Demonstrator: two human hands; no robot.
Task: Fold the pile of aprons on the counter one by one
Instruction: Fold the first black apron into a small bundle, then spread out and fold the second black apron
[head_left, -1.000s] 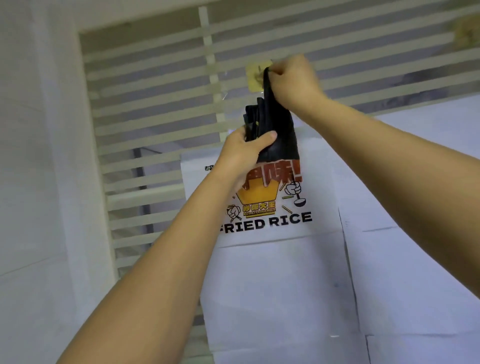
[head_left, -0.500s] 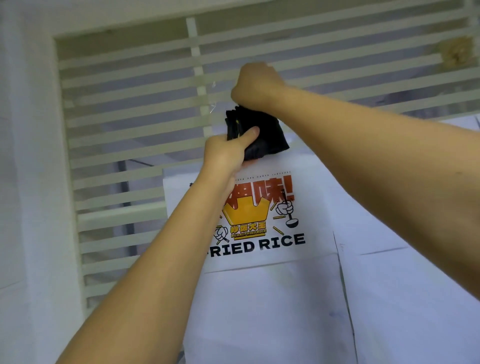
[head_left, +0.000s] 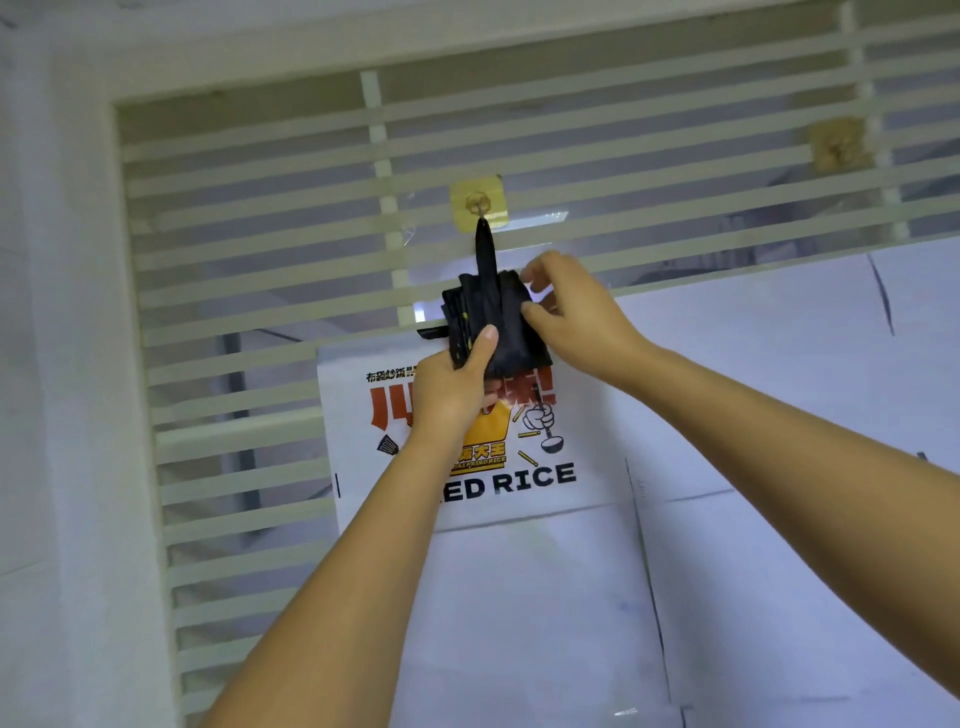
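Noting a folded black apron (head_left: 506, 322) up against the striped window (head_left: 260, 260), hung by its narrow strap (head_left: 484, 254) from a yellowed adhesive hook (head_left: 478, 202) stuck on the glass. Found compacted into a thick bundle, layered edges showing on its left side with small yellow marks on them. Noted strap taut and upright between hook and bundle.

Observed left hand (head_left: 452, 389) clasping the bundle from below: thumb laid up its front face, fingers wrapped behind, out of sight. Observed right hand (head_left: 571, 312) at the bundle's right edge, thumb touching the cloth, fingers curled just above and blurred; unable to tell whether pinching the cloth or merely touching it. Saw both forearms reaching upward from the lower edge of view.

Recorded a printed poster (head_left: 545, 467) directly beneath the bundle, partly covered by the left hand and forearm, lettering "RICE" legible. Recorded plain white paper sheets (head_left: 779, 415) covering the lower glass to the right. Logged a second adhesive hook (head_left: 836, 145) further right and higher on the window.
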